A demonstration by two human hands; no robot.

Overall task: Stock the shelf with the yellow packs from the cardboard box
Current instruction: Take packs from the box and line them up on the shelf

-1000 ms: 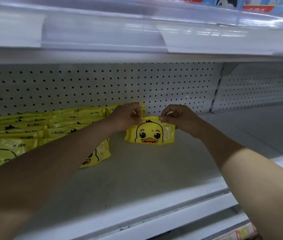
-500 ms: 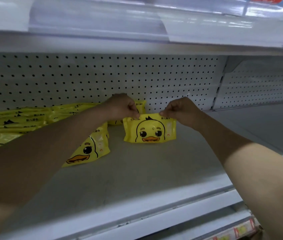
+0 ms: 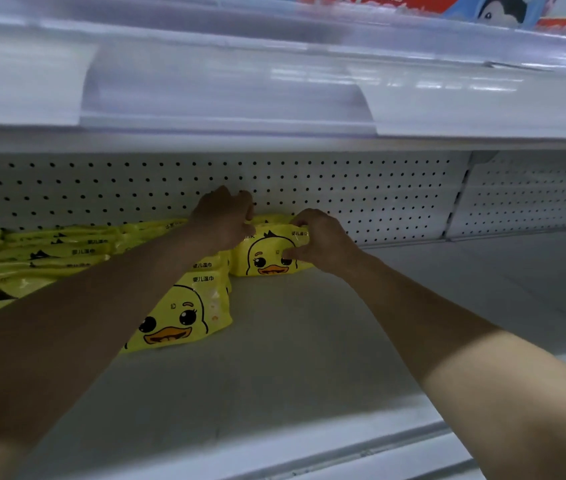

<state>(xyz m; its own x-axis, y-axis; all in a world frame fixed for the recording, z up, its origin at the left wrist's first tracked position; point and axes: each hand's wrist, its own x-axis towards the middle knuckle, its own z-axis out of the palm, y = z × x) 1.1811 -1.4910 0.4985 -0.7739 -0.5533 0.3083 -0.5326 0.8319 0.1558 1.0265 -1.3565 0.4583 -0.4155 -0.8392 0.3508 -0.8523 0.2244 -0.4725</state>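
A yellow pack (image 3: pixel 266 254) with a duck face stands upright on the white shelf (image 3: pixel 309 358), close to the pegboard back wall. My right hand (image 3: pixel 323 242) grips its right end, fingers over the top and thumb across the front. My left hand (image 3: pixel 224 220) is curled over its top left corner and hides that corner. Another yellow pack (image 3: pixel 271 220) stands just behind it. A third duck pack (image 3: pixel 177 317) leans nearer to me, under my left forearm. The cardboard box is out of view.
Rows of yellow packs (image 3: pixel 49 251) fill the shelf's left side. The pegboard back wall (image 3: pixel 361 188) and the upper shelf's front edge (image 3: pixel 274 98) bound the space. Bare shelf stretches to the right (image 3: pixel 482 289), and a raised lip (image 3: pixel 309 455) runs along the front.
Both hands have pushed the duck pack further back, toward the pegboard and against the pack behind. My right hand has shifted from pinching the top corner to gripping the right end.
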